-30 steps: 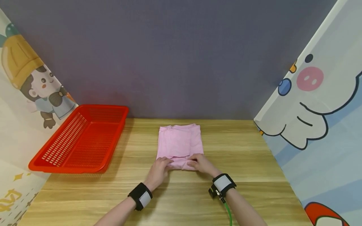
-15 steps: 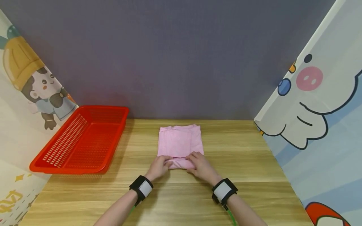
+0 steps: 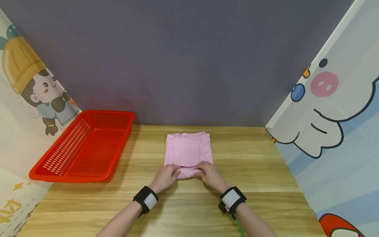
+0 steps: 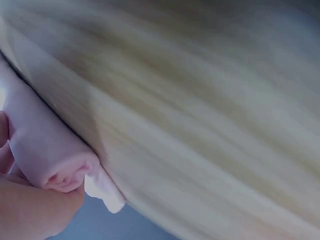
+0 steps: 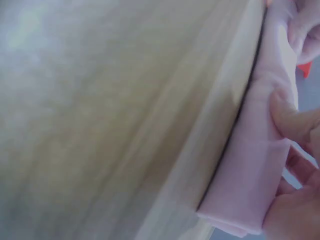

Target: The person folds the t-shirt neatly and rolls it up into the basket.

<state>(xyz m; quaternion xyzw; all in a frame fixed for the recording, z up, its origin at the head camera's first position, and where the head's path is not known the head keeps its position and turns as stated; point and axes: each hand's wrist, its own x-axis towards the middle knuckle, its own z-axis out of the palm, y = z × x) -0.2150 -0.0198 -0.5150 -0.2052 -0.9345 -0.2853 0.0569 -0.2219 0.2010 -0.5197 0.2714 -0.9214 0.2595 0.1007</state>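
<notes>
A pink piece of folded cloth (image 3: pixel 186 151) lies flat on the wooden table, with its near edge turned up into a thick roll. My left hand (image 3: pixel 164 177) grips the roll's left end, and my right hand (image 3: pixel 211 176) holds its right end. In the left wrist view the rolled cloth (image 4: pixel 45 140) shows a spiral end beside the left hand (image 4: pixel 37 210). The right wrist view has the right hand (image 5: pixel 295 217) with its thumb pressed on the cloth (image 5: pixel 250 170) and fingers behind it. The exact kind of cloth item cannot be told.
A red plastic basket (image 3: pixel 113 161) with slotted sides stands on the table (image 3: pixel 189 210) to the left. A grey panel (image 3: pixel 189 62) rises behind the table. Printed cartoon sheets flank it on the left (image 3: pixel 17 131) and right (image 3: pixel 349 131).
Both hands stay at the cloth's near edge, with only small shifts of fingers and wrists. The right fingers have re-placed themselves on the roll. The basket has not moved.
</notes>
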